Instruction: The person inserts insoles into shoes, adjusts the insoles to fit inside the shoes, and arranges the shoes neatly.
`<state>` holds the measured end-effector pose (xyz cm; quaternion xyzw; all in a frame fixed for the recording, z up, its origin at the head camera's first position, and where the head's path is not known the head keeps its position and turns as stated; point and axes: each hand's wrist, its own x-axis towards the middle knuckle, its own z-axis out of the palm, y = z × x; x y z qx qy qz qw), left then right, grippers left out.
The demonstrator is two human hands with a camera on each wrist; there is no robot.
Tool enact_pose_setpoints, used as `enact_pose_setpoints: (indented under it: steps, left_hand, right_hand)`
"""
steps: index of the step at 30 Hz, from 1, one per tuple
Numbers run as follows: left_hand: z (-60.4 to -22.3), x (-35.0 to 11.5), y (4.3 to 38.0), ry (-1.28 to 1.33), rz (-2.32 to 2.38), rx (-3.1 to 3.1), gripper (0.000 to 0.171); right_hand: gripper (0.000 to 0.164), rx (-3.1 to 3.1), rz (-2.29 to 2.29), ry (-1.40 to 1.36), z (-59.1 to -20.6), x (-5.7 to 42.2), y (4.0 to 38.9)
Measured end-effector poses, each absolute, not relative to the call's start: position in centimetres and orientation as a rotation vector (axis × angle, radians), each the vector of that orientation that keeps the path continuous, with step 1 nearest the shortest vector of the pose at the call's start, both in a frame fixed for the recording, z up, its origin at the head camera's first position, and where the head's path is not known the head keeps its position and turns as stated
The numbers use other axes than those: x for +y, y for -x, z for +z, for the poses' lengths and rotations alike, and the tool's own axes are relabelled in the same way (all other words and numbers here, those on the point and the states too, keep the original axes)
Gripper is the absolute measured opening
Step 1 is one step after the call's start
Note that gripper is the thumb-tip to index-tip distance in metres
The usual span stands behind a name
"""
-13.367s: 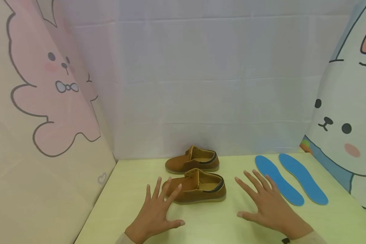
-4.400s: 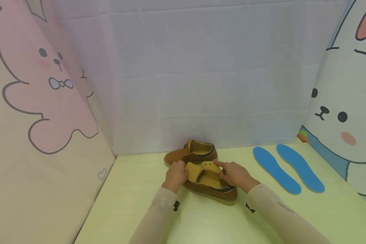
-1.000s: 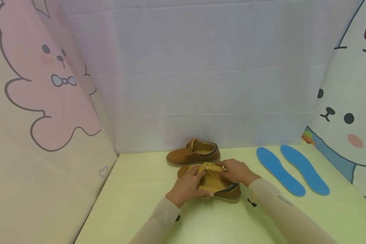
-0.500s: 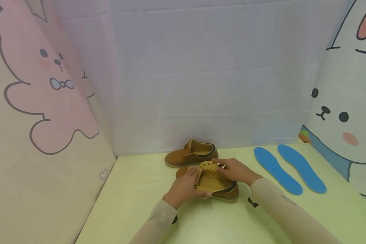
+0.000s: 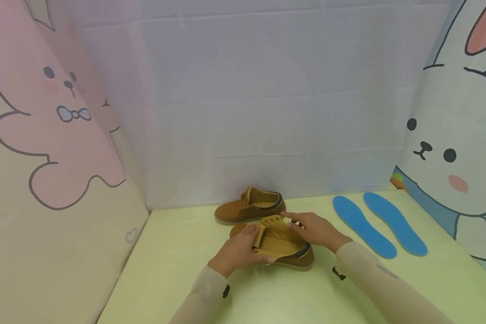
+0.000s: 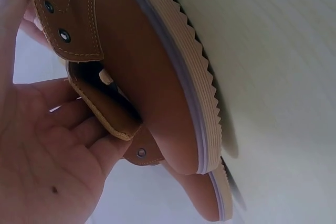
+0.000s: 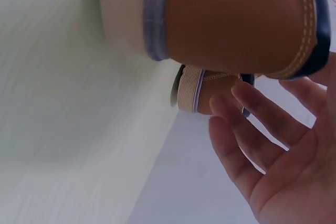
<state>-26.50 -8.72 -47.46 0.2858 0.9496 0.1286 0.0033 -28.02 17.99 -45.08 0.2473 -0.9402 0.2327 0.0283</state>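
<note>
A brown lace-less shoe [image 5: 295, 262] stands on the pale table, toe to the left, its yellow-lined opening spread wide. My left hand [image 5: 236, 252] grips it at the front: fingers lie along the tongue [image 6: 113, 116], and the thumb is at the near eyelet flap. On the far side, my right hand [image 5: 315, 230] holds the other eyelet flap [image 5: 273, 220] between thumb and fingers. In the right wrist view, the hand's other fingers [image 7: 252, 129] extend loosely past the heel [image 7: 231, 19]; the thumb's contact is hidden there. The matching shoe [image 5: 231, 210] stands just behind.
Two blue insoles [image 5: 362, 225] lie side by side on the table [image 5: 178, 265], right of the shoes. A white cloth [image 5: 234, 112] hangs behind, and rabbit-printed cloths [image 5: 433, 180] flank both sides.
Over the last second, the opening has spread wider, with the flap and tongue drawn apart. Earlier, both hands hovered open and apart from the shoes. The insoles have stayed put.
</note>
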Motion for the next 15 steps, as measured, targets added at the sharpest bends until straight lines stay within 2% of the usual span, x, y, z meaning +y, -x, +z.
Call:
enact_pose_setpoints:
  steps: [5, 12, 15]
  left_hand:
    - [-47.2, -9.1, 26.4, -0.923, 0.401, 2.978, 0.115]
    - [-47.2, -9.2, 26.4, -0.938, 0.412, 2.969, 0.116]
    - [-47.3, -9.2, 26.4, -0.931, 0.43, 2.956, 0.116]
  right_hand:
    - [0.05, -2.852, 0.693, -0.558, -44.5, 20.4, 28.3]
    - [0.09, -2.89, 0.494, -0.256, -43.1, 26.2, 29.3]
    - [0.095, -2.874, 0.448, -0.205, -43.0, 27.8, 29.7]
